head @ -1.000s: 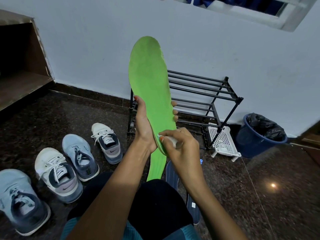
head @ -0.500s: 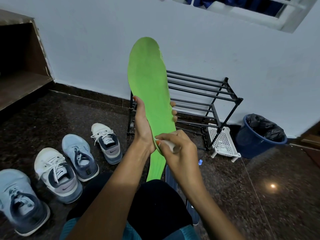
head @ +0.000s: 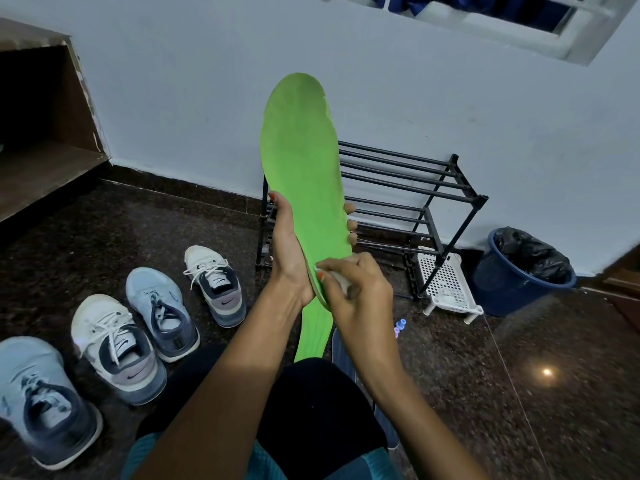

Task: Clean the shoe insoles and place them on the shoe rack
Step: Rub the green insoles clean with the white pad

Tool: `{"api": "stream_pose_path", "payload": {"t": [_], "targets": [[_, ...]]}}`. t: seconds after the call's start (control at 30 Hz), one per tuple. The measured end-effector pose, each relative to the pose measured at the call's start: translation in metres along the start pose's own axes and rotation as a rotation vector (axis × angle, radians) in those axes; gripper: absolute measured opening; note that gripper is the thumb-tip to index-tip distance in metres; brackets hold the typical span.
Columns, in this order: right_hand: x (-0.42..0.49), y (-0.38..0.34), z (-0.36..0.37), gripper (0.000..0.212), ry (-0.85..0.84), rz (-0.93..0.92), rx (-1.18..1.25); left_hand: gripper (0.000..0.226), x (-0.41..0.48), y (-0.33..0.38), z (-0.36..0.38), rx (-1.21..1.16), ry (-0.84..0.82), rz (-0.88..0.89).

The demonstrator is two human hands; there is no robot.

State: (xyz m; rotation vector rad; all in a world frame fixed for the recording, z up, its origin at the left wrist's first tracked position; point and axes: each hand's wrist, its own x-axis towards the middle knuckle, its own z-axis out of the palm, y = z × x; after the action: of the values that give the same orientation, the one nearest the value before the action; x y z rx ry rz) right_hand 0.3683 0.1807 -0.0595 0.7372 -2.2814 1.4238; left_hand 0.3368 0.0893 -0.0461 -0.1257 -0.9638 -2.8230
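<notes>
The left hand [head: 290, 249] grips the green insole [head: 300, 161] round its narrow lower part, thumb on the near left edge and fingertips curling over the right edge. The right hand [head: 356, 292] is curled, pinching a small white wipe [head: 338, 278] against the insole's heel end. The insole stands nearly upright in mid-air in front of the black metal shoe rack [head: 415, 188]. Its long axis is vertical, with the rounded toe pointing up and leaning slightly left. It is flat, matte and foam-like. Four laced sneakers [head: 117, 344] sit on the speckled dark floor [head: 519, 393] to the left.
</notes>
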Motion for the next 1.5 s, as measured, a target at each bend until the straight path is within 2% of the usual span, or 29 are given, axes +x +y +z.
{"api": "stream_pose_path", "payload": {"t": [0.1,0.2,0.43,0.73,1.07,1.33,1.5], "targets": [[-0.006,-0.003,-0.002,0.016,-0.043,0.003,0.06,0.09,0.0,0.001,0.001,-0.019,-0.007,0.006],[-0.004,-0.001,-0.006,0.012,-0.048,-0.008,0.009,0.09,-0.002,0.001,0.002,-0.002,-0.023,-0.017],[0.012,0.01,-0.012,0.013,0.074,-0.026,-0.182,0.086,-0.003,-0.001,0.001,0.07,0.003,-0.01],[-0.008,0.001,-0.006,0.015,-0.068,-0.034,0.001,0.09,-0.002,0.0,0.001,-0.003,-0.006,-0.02],[0.012,0.012,-0.009,0.013,0.059,-0.094,-0.285,0.092,-0.003,-0.002,0.002,0.033,-0.014,-0.026],[-0.005,0.001,-0.004,0.017,-0.058,-0.096,-0.09,0.093,-0.001,0.001,0.001,-0.003,-0.007,-0.018],[0.0,0.005,-0.01,0.016,-0.028,-0.104,-0.179,0.093,-0.002,0.0,0.001,0.002,-0.033,-0.026]]}}
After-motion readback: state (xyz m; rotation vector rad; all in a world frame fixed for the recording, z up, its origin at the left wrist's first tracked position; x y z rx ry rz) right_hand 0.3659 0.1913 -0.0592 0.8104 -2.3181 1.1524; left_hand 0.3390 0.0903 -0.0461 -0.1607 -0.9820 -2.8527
